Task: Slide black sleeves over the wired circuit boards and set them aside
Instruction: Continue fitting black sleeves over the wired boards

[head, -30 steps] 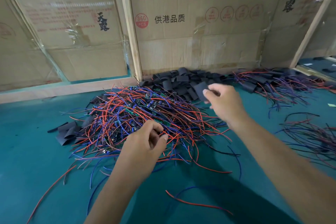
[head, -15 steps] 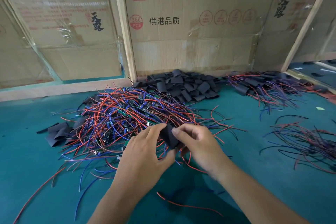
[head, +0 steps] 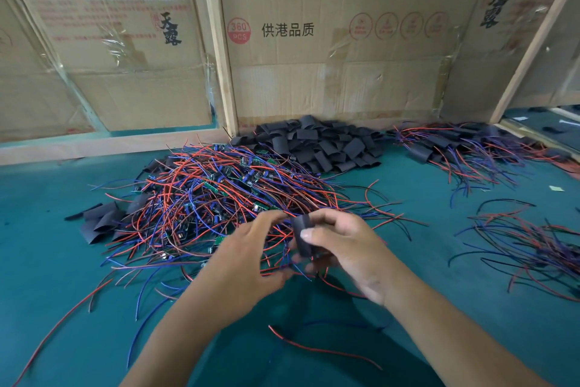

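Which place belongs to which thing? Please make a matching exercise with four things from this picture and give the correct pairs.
Things:
1. loose black sleeves pile
2. bare wired boards heap
3. sleeved boards pile
4. single black sleeve

Places:
A. far right, by the wooden post
B. pinched in the right hand
C. against the cardboard, centre back
D. centre of the green mat

Pairs: 1-C, 2-D, 3-A, 4-B
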Motion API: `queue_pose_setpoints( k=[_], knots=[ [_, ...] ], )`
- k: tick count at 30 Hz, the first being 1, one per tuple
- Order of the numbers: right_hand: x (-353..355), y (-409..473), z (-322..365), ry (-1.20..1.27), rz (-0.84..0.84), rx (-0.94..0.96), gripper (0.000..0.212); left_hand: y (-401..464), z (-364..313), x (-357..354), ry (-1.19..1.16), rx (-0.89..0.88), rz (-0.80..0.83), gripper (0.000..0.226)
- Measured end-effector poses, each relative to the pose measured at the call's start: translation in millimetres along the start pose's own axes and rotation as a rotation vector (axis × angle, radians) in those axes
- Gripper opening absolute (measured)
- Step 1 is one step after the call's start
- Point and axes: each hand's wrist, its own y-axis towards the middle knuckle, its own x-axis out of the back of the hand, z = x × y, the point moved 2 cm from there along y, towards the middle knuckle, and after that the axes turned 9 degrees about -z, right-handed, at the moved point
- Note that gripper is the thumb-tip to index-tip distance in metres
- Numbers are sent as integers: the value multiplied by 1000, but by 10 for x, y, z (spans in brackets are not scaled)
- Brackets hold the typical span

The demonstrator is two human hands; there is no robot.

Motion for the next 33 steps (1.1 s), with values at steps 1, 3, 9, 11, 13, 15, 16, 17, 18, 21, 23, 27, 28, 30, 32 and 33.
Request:
queue_pose_setpoints(
  k=[1,3,9,11,13,15,16,17,18,21,23,27,28,30,32,33],
  knots=[
    [42,21,6,-3,-41,15,17,11,91,46,85,37,-30,57],
    [137,63,30,12,-127,45,13,29,272,175,182,157,-142,32],
    [321,127,27,-108,-376,242,10,16,573,230,295,333,-72,23],
    [341,125,15,-212,-406,311,16,19,576,208,299,336,-50,35],
    [357,123,6,-272,-415,361,14,29,585,213,328,335,-63,38],
    [358,127,0,-332,-411,402,13,31,604,234,348,334,-90,41],
    [355,127,-1,-349,-410,413,14,30,610,237,352,337,-93,45],
    [353,126,-1,-361,-410,420,15,25,610,237,348,344,-87,50],
    [349,127,-3,-370,-410,425,16,23,606,233,342,350,-76,52],
    [346,131,-18,-418,-400,447,16,27,611,222,364,338,-82,53],
    [345,132,-30,-483,-394,492,14,43,618,241,380,323,-124,52],
    [278,93,-38,-667,-355,658,17,69,623,256,394,272,-164,48],
    [255,83,-42,-691,-341,672,20,78,629,262,389,263,-159,47],
    [230,72,-44,-733,-324,689,24,87,640,279,383,241,-146,46],
    [226,67,-37,-777,-326,710,26,78,629,277,401,217,-102,47],
    [226,61,-32,-806,-335,728,27,70,608,254,412,196,-80,47]
  ],
)
